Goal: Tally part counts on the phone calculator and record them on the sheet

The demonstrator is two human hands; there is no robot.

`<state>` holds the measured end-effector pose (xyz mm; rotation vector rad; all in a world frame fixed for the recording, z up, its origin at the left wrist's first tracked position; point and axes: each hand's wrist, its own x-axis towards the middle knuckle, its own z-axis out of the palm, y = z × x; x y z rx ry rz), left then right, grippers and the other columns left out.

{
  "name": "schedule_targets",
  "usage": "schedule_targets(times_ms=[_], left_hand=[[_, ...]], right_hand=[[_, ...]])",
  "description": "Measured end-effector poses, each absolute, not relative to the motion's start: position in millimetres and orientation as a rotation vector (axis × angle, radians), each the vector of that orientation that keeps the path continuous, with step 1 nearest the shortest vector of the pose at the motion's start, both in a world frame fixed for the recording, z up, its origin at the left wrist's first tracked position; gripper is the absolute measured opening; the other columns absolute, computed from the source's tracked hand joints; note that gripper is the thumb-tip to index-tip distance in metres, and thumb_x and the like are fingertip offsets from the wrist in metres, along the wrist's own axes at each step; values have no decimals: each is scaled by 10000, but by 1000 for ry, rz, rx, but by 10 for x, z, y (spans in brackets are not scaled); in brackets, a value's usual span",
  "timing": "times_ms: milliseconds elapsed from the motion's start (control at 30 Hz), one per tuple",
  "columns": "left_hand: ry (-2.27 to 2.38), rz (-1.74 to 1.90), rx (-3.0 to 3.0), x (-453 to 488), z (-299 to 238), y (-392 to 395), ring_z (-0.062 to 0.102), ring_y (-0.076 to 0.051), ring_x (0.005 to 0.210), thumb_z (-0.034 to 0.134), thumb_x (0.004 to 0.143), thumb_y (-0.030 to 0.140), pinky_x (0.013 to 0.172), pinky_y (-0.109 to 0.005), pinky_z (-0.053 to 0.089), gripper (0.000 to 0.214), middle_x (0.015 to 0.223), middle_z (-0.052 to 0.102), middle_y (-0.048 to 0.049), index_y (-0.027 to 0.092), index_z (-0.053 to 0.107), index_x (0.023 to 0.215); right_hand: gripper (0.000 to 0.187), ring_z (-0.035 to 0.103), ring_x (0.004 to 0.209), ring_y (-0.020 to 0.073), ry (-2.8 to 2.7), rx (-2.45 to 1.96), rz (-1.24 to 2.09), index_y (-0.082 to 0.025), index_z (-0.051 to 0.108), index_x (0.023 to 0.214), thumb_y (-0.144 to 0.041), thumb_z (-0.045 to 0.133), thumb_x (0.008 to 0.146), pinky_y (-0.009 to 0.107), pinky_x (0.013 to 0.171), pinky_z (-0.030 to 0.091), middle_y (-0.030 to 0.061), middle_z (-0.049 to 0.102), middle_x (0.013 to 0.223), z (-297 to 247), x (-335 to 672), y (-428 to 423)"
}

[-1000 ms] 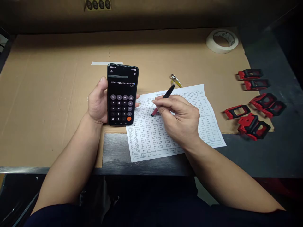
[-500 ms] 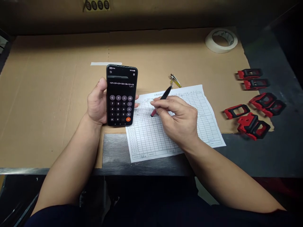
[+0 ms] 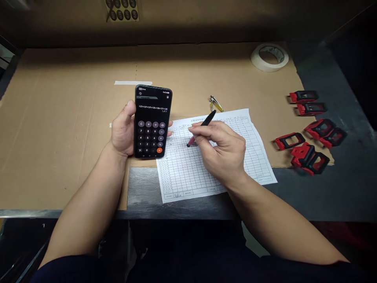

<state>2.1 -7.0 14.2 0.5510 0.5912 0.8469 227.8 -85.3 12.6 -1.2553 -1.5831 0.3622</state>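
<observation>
Upright in my left hand [image 3: 123, 131] is a black smartphone [image 3: 152, 125], its screen turned toward me. A calculator app shows a long sum of numbers and 1,411 beneath it. My right hand [image 3: 222, 151] is closed around a pen [image 3: 208, 118] with a black upper end and a pinkish-red lower part. The pen's lower end points down at a printed form [image 3: 188, 177]; whether it touches the paper I cannot tell. Rows and columns fill the form, and there is handwriting along its lower edge. The phone and my right hand cover parts of the sheet.
Nail clippers [image 3: 216, 103] lie just beyond the form. A roll of masking tape [image 3: 269, 57] sits at the back right. Several red-and-black plastic frames [image 3: 290, 140] lie to the right. Cardboard [image 3: 73, 118] covers much of the metal table [image 3: 194, 208], with a white strip [image 3: 132, 83] on it.
The camera view has shifted slightly, so the tape roll and plastic frames appear a little further left. Both hands keep their holds, and the calculator still reads 1,411.
</observation>
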Motion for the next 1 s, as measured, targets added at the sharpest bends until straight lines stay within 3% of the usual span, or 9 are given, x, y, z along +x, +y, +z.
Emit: schedule_targets(times_ms=[233,467,767,900,1000], left_hand=[[604,835,570,16,121,-64,754,-411,1147,429,942,835,950,-577,634,843,1154,790,-159,168,649,1407],[601,828,564,-12,100,-46,732,-418,1192,408,930,853,961,-579,629,889,1182,781,-175,155,614,1440],[585,801,669,-26,106,-58,761,-401,1125,517,930,775,959,-544,634,790,1152,784,-187,103,669,1316],[560,772,671,-44,90,-48,793,-370,1021,525,931,768,928,-530,644,788,1142,789,-191,97,665,1320],[554,768,667,-47,89,-41,800,-356,997,523,940,758,923,-520,647,764,1148,790,-186,106,664,1314]], right_hand=[[285,720,793,176,-1625,-1380,469,-308,823,966,-94,640,925,358,743,589,-29,762,791,143,2314,-831],[270,781,932,184,-1654,-1250,435,-297,834,977,-117,633,966,364,817,637,-7,800,919,99,2276,-870],[313,762,891,178,-1590,-1145,347,-307,833,1020,-61,660,935,336,755,643,-4,774,875,91,2253,-840],[313,719,770,161,-1567,-1104,328,-323,818,1142,-112,683,956,326,687,622,-8,739,847,130,2254,-863],[401,745,897,187,-1562,-1010,410,-340,742,1325,-140,593,1012,386,782,643,23,752,1036,109,2266,-892]])
